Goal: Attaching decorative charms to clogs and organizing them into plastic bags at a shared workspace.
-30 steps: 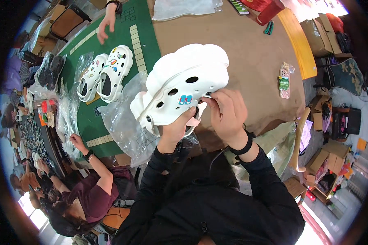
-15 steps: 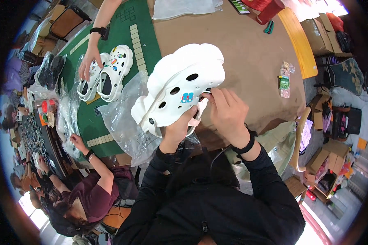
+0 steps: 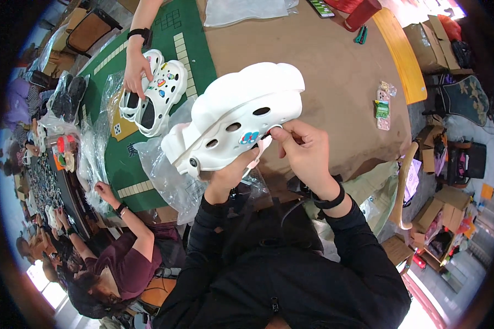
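A thick-soled white clog [image 3: 241, 112] is held up in front of me, tilted sole-up with its side vents facing me. A blue and red shoe charm [image 3: 249, 137] sits on its upper. My left hand [image 3: 228, 178] is closed round the clog from below, its fingers partly hidden by the shoe. My right hand [image 3: 307, 148] is closed in a pinch at the edge of the clog's upper, close beside the charm. Whatever lies between thumb and forefinger is too small to make out. Clear plastic bags [image 3: 170, 189] lie under the clog.
A co-worker's hand [image 3: 137, 71] rests on a pair of white clogs with charms [image 3: 163, 96] on the green mat [image 3: 118, 178]. Toward the right lie a phone [image 3: 383, 112], green snips [image 3: 361, 35] and a red cylinder [image 3: 362, 15]. Another person sits at left.
My clog has shifted slightly left and tipped, showing more of its sole edge. My right hand has stayed pinched by the charm. The co-worker's hand and clogs have moved to the right.
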The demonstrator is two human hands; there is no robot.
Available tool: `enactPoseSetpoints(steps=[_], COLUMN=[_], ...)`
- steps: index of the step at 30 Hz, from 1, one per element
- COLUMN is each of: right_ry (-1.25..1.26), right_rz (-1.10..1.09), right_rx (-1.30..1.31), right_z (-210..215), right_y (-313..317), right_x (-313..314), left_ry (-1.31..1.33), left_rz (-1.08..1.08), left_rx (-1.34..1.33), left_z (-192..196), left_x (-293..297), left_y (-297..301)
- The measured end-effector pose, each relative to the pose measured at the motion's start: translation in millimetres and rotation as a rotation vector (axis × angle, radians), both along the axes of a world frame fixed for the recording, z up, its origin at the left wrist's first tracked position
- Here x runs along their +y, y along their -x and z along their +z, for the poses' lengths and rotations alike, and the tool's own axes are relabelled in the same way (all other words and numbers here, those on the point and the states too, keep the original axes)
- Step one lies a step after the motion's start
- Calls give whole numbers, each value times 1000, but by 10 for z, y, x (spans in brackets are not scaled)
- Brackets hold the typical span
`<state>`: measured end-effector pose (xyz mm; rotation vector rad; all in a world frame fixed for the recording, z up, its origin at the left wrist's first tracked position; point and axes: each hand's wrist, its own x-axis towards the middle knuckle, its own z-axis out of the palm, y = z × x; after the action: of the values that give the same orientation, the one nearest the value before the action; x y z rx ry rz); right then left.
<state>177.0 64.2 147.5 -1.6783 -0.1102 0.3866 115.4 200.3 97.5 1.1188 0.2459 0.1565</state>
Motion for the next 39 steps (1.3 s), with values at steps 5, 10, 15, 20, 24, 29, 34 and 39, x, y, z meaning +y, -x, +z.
enactPoseSetpoints(steps=[5, 10, 15, 20, 24, 29, 34, 39], right_ry=[185, 446, -31, -244, -139, -378, -229, -163], right_rz=[-39, -204, 135, 139, 65, 167, 262, 228], right_rx=[-92, -620, -299, -115, -280, -94, -235, -414], right_z=[-184, -210, -205, -303, -361, -263, -174, -118], right_y=[-122, -276, -373, -361, -353, -423, -390, -299], right_x=[-56, -68, -53, -9, 46, 0, -90, -118], left_ry=[27, 16, 134, 203, 121, 160, 298, 281], left_rz=[-4, -27, -48, -33, -5, -58, -21, -32], left_rx=[32, 106, 92, 120, 90, 211, 45, -33], left_z=[-122, -208, -100, -93, -65, -138, -76, 5], left_x=[31, 109, 56, 22, -9, 152, 135, 102], left_y=[20, 71, 18, -6, -25, -44, -9, 20])
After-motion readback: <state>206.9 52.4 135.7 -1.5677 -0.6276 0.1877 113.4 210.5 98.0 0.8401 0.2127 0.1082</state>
